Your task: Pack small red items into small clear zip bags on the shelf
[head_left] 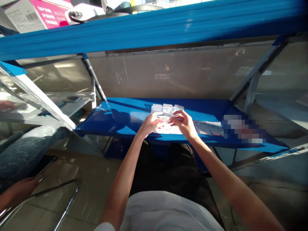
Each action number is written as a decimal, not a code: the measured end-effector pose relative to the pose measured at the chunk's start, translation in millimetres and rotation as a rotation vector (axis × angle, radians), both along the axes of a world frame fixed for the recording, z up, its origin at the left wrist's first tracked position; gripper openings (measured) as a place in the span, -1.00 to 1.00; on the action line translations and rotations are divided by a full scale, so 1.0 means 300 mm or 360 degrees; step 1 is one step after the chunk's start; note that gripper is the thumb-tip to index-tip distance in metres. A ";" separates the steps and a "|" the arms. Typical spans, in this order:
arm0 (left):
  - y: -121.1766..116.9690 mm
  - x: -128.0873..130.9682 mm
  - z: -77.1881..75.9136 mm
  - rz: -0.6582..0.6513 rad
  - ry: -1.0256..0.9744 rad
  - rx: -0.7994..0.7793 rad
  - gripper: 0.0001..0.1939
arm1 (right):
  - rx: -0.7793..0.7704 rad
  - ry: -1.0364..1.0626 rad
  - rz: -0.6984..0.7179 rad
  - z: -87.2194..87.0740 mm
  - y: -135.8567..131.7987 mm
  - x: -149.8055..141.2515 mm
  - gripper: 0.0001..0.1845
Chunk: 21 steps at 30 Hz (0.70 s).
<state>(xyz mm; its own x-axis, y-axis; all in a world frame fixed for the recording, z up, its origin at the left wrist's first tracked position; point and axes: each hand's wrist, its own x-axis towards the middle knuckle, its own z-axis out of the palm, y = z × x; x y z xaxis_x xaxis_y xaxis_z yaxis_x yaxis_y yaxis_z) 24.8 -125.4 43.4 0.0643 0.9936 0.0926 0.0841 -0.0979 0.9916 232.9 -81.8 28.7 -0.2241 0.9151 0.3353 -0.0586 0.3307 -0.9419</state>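
Both my hands are raised just above the front of a low blue metal shelf (125,117). My left hand (148,125) and my right hand (184,123) pinch the two sides of a small clear zip bag (166,119) between them. Under and behind it several more clear zip bags (167,108) lie in a loose pile on the shelf. What the held bag contains is too small to make out.
More flat bags (208,127) lie on the shelf to the right, beside a blurred patch. A blue upper shelf beam (154,27) runs overhead. At the lower left another person's hand (24,186) rests by a metal chair frame (64,199).
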 end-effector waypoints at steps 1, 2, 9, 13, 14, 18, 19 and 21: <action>-0.004 -0.001 0.003 -0.0015 -0.0003 0.0000 -0.34 | -0.0018 0.0002 -0.0018 -0.012 -0.001 0.009 -0.52; -0.007 -0.004 0.004 -0.0022 0.0008 -0.0004 -0.33 | -0.0042 0.0007 -0.0033 -0.023 -0.002 0.017 -0.52; -0.008 -0.035 -0.025 0.0064 0.0179 -0.0051 -0.43 | -0.0137 0.0074 -0.0029 -0.044 -0.013 0.035 -0.48; -0.028 -0.035 0.006 0.0209 0.0727 0.0080 -0.54 | -0.0158 0.0031 -0.0046 -0.031 -0.042 0.032 -0.50; -0.038 -0.025 0.020 0.0230 0.0874 0.0154 -0.59 | -0.0164 0.0026 -0.0063 -0.031 -0.055 0.031 -0.49; -0.081 0.055 0.060 0.0110 0.1291 0.0495 -0.67 | -0.0218 -0.0003 -0.0113 -0.050 -0.114 0.021 -0.47; -0.090 0.080 0.060 0.0054 0.1336 0.0542 -0.60 | -0.0235 -0.0006 -0.0125 -0.057 -0.127 0.017 -0.47; -0.100 0.127 0.045 0.0048 0.1409 0.0586 -0.41 | -0.0266 0.0011 -0.0155 -0.071 -0.145 0.011 -0.47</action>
